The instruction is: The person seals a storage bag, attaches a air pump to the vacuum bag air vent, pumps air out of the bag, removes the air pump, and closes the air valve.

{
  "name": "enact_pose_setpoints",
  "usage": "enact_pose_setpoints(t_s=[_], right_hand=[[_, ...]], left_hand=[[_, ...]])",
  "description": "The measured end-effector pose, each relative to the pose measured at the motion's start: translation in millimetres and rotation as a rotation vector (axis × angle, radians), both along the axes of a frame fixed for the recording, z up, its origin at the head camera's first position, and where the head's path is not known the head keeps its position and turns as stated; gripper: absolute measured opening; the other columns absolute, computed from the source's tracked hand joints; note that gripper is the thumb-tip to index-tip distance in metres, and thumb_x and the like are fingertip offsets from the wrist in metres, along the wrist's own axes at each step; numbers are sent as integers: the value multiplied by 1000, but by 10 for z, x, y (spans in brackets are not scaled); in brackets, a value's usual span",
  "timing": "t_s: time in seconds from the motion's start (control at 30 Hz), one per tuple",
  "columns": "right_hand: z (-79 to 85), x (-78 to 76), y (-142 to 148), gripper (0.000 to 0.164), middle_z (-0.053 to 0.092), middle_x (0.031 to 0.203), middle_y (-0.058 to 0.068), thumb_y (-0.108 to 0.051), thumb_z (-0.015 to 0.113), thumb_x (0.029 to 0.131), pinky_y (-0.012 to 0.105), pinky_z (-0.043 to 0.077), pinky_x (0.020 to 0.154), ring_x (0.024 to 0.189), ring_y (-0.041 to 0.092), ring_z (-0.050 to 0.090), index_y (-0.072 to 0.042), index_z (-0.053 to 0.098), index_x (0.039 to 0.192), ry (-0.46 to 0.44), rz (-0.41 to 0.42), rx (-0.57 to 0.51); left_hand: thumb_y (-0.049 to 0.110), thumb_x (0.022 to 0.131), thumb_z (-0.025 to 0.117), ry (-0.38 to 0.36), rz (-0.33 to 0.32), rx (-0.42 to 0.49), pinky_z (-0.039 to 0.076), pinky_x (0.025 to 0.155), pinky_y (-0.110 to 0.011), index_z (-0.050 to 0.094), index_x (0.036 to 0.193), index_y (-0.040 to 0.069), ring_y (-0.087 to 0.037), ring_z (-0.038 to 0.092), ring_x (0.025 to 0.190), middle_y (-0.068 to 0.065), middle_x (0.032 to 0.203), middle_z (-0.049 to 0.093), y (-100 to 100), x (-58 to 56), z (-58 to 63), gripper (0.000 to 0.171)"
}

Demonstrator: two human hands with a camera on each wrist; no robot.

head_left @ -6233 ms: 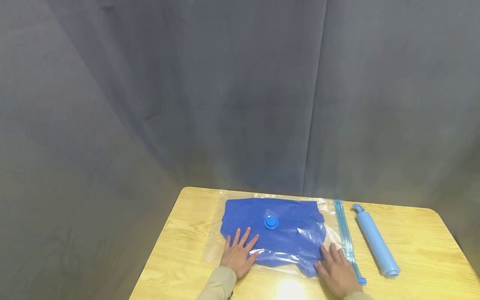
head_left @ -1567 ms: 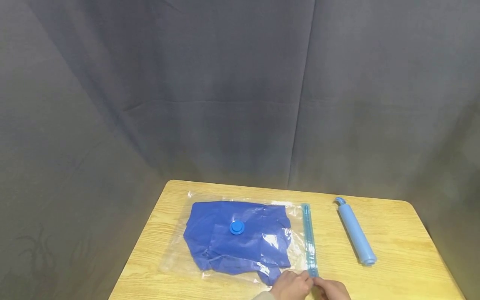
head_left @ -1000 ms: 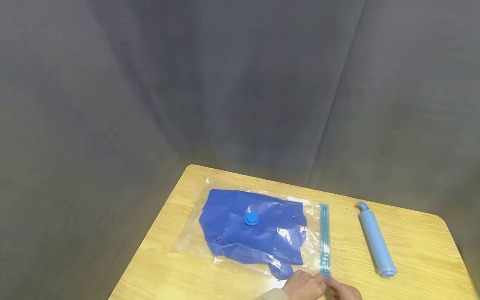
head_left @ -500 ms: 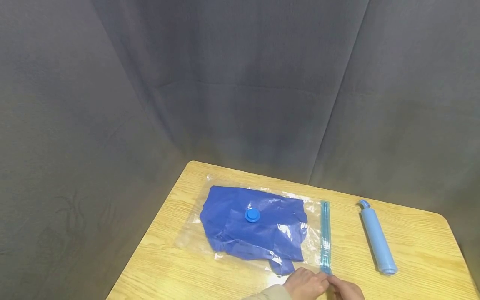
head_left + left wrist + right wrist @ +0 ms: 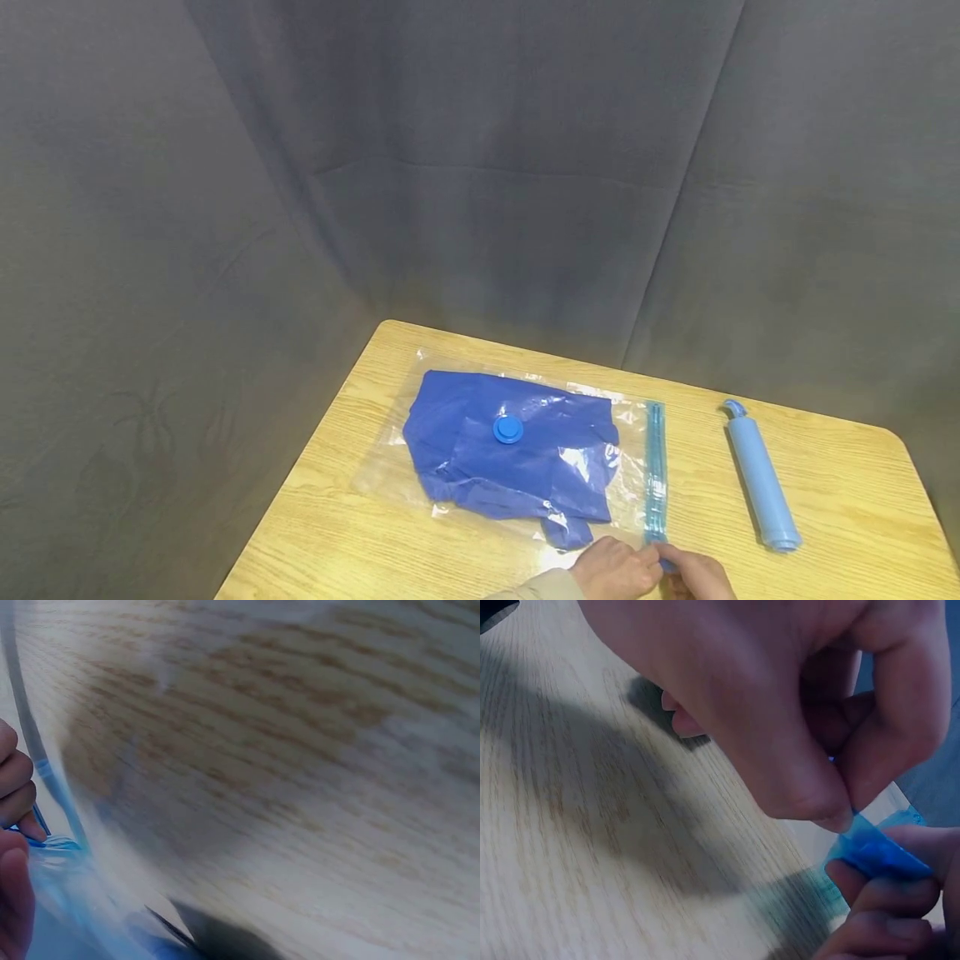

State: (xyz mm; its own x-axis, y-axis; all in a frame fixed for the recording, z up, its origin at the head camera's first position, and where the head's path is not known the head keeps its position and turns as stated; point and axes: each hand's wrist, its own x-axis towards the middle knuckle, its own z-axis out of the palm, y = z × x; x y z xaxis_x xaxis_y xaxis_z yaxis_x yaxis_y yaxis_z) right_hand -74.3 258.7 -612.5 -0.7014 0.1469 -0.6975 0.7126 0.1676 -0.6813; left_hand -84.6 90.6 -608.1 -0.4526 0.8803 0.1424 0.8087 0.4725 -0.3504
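A clear vacuum storage bag (image 5: 630, 497) lies flat on the table, with blue folded cloth (image 5: 480, 475) inside and a round blue valve (image 5: 508, 428) on top. Along its right side runs a teal zip strip (image 5: 656, 467). At the strip's near end both hands meet. In the right wrist view, my left hand (image 5: 889, 919) holds the blue zip slider (image 5: 881, 859) between curled fingers. Just above, my right hand (image 5: 780, 712) pinches the tip of the strip with thumb and forefinger. The left wrist view catches only some fingers and bluish plastic at its left edge.
A light blue hand pump (image 5: 763, 483) lies to the right of the bag, its hooked handle pointing away. Grey curtains (image 5: 495, 167) hang behind and left of the wooden table (image 5: 322, 500). The table's far edge is close behind the bag.
Six seconds ago both hands lay spread on the bag; now they have come together at the zip strip's near end. Over the last second they barely moved, and a blue bit shows between them.
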Motion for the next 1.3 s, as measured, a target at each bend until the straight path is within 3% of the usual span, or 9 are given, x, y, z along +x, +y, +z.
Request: enact_pose_setpoints(t_s=[0.17, 0.33, 0.43, 0.57, 0.8, 1.3], right_hand=[[-10, -20, -25, 37, 43, 48, -8, -37, 66, 84, 24, 40, 51, 47, 9, 41, -18, 54, 54, 1, -38, -30], [-25, -41, -47, 40, 41, 45, -9, -33, 67, 85, 22, 38, 49, 45, 7, 39, -19, 52, 51, -1, -58, -76], [-24, -41, -64, 41, 40, 45, -9, -32, 65, 86, 22, 37, 48, 44, 7, 38, -19, 49, 50, 1, -49, -83], [-21, -49, -84, 43, 37, 46, -9, -29, 66, 84, 20, 34, 45, 43, 6, 33, -20, 43, 49, 18, -38, -135], [14, -42, -81, 43, 35, 48, -10, -29, 68, 83, 18, 29, 43, 45, 6, 31, -21, 44, 48, 34, -53, -259], [43, -90, 75, 28, 47, 47, -10, -18, 64, 86, 17, 32, 45, 44, 3, 36, -16, 62, 58, -47, -68, -489]], left_hand=[[35, 92, 56, -16, -9, -9, 33, 42, -11, 63, 87, 34, 9, 47, 52, 19, 83, 51, -29, 23, 33, 9], [34, 92, 59, -65, 40, -1, 31, 41, -12, 62, 85, 33, 7, 45, 50, 18, 82, 52, -43, 57, 63, 7], [32, 91, 60, -58, 98, 33, 29, 38, -14, 61, 84, 30, 5, 41, 46, 16, 86, 54, -25, 65, 59, 7], [30, 87, 64, 8, 144, 74, 29, 36, -15, 60, 80, 27, 3, 43, 44, 14, 84, 54, -3, 49, 52, 8], [27, 85, 65, 95, 138, 107, 37, 40, -17, 61, 76, 29, 2, 50, 49, 14, 72, 51, 12, -10, 40, 10], [30, 85, 65, 34, 108, 57, 40, 41, -17, 70, 74, 38, 1, 52, 50, 15, 79, 60, 119, 45, 127, 15]])
